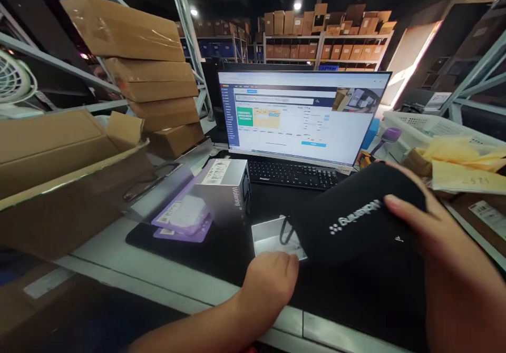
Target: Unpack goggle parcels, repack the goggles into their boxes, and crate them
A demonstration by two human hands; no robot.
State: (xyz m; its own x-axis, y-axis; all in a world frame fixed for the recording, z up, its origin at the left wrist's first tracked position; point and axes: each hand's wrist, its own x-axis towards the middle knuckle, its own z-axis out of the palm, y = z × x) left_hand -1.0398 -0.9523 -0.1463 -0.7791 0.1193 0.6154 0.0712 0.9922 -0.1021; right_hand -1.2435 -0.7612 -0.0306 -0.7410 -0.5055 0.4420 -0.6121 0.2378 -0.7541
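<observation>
My right hand (429, 216) grips a black pouch (356, 221) with white lettering, holding it tilted over the black desk mat. The thumb presses on its face. A dark cord loop (288, 232) hangs from the pouch's lower end, over a small open white box part (263, 237). At the near edge of that box part, my left hand (271, 279) is closed, its fingertips partly hidden. Left of it stands a grey carton (221, 192) with similar lettering and a white label. Purple-edged flat packs (184, 218) lie beside the carton.
A keyboard (292, 175) and a lit monitor (284, 116) stand behind the mat. An open cardboard box (67, 184) and stacked cartons (154, 79) are at left. At right, a white basket (446, 126) sits near yellow envelopes (466, 163).
</observation>
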